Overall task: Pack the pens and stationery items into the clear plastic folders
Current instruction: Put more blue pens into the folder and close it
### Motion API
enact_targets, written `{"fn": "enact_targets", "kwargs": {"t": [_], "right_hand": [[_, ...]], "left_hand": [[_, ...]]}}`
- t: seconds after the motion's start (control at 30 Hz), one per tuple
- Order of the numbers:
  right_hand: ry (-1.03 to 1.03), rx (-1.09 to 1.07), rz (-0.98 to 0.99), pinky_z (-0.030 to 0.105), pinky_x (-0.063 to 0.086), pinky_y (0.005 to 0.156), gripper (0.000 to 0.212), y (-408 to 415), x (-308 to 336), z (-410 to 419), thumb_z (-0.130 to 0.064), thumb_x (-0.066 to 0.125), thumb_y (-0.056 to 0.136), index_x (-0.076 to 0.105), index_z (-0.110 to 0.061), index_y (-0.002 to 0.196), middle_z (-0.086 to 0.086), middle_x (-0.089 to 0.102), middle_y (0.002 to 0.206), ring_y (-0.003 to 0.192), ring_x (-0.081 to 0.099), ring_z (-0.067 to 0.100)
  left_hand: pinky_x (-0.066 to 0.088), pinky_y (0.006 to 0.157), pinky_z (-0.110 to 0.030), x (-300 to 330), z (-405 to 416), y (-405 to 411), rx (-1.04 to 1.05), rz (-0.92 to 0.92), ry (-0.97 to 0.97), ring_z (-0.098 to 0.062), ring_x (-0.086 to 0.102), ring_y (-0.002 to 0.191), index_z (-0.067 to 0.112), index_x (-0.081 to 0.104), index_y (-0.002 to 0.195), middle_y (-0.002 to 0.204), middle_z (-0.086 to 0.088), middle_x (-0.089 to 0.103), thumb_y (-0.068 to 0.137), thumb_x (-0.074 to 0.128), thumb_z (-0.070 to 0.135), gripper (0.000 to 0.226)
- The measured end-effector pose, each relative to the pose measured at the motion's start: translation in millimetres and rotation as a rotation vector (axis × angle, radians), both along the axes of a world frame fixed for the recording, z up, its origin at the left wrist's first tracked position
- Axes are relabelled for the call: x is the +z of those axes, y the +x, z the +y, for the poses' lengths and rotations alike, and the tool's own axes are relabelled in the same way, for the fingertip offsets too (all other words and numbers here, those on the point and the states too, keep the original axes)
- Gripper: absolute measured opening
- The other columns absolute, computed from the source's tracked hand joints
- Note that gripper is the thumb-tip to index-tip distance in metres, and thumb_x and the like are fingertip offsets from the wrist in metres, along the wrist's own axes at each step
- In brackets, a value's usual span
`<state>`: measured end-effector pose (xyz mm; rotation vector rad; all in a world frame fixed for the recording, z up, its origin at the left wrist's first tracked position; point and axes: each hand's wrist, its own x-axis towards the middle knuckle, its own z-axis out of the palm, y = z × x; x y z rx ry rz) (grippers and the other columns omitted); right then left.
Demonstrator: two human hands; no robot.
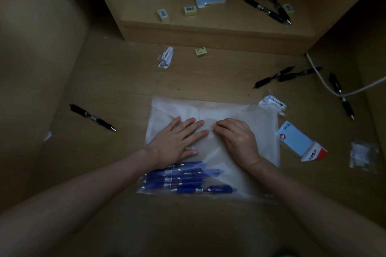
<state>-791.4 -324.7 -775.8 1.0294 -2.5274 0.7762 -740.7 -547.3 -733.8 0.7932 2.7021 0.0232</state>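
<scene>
Two hands are resting on the clear plastic folder (211, 110), which is lying flat near the middle of the worktop (117, 81). Left hand (177, 140) is pressing down with fingers (194, 126) straight and spread — palm flat on the plastic. Right hand (236, 137) is lying beside it, fingers bent at the knuckles, tips touching the folder just next to the left fingertips; whether they are pinching the plastic I cannot tell.

Blue pens (188, 179) are sitting inside the folder, bunched at its near left corner, partly under the left wrist.

One black pen (93, 118) is lying alone toward the worktop's left edge. More black pens (286, 76) are lying crossed toward the right edge, with a white cable (325, 84) running over one of them. A sticky-note pad (296, 142) is sitting just beside the folder's right edge. On the raised shelf (208, 27) at the far edge — small erasers (190, 10) and another pair of black pens (269, 9) are lying loose.
</scene>
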Motion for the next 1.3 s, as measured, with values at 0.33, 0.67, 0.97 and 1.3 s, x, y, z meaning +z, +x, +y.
{"fn": "enact_targets", "kwargs": {"t": [0.33,0.67,0.97,1.3], "right_hand": [[0.014,0.002,-0.03,0.028,0.041,0.087,0.02,1,1,0,-0.013,0.055,0.088,0.072,-0.007,0.097,0.008,0.07,0.098,0.094,0.058,0.019],[-0.086,-0.015,-0.141,0.028,0.043,0.083,0.02,-7,25,-13,-0.013,0.055,0.088,0.072,-0.007,0.095,0.006,0.07,0.093,0.091,0.057,0.017],[-0.23,-0.146,-0.218,0.027,0.044,0.077,0.023,-17,54,-21,-0.016,0.052,0.09,0.073,-0.005,0.094,0.008,0.069,0.088,0.083,0.06,0.021],[-0.078,0.06,-0.065,0.03,0.042,0.083,0.023,-2,59,-25,-0.012,0.051,0.088,0.074,-0.011,0.092,0.003,0.073,0.096,0.093,0.067,0.02]], "left_hand": [[-0.012,0.113,-0.039,-9,-2,2,0.027,0.003,0.089,-0.019,0.002,0.146,0.03,0.0,0.148,0.16,-0.001,0.006,0.091,0.01,0.059,0.065],[0.012,0.114,-0.039,11,-3,-3,-0.08,0.235,0.155,-0.022,0.029,0.136,0.011,0.04,0.14,0.144,-0.009,0.045,0.089,0.044,0.046,0.063],[0.037,0.09,-0.034,9,20,4,-0.147,0.3,0.179,-0.028,0.058,0.103,0.005,0.064,0.112,0.116,-0.013,0.058,0.074,0.068,0.012,0.039],[-0.002,0.116,-0.055,2,16,-1,0.081,-0.131,-0.012,-0.017,-0.013,0.146,0.036,-0.019,0.143,0.155,0.007,-0.02,0.088,-0.009,0.058,0.061]]}}
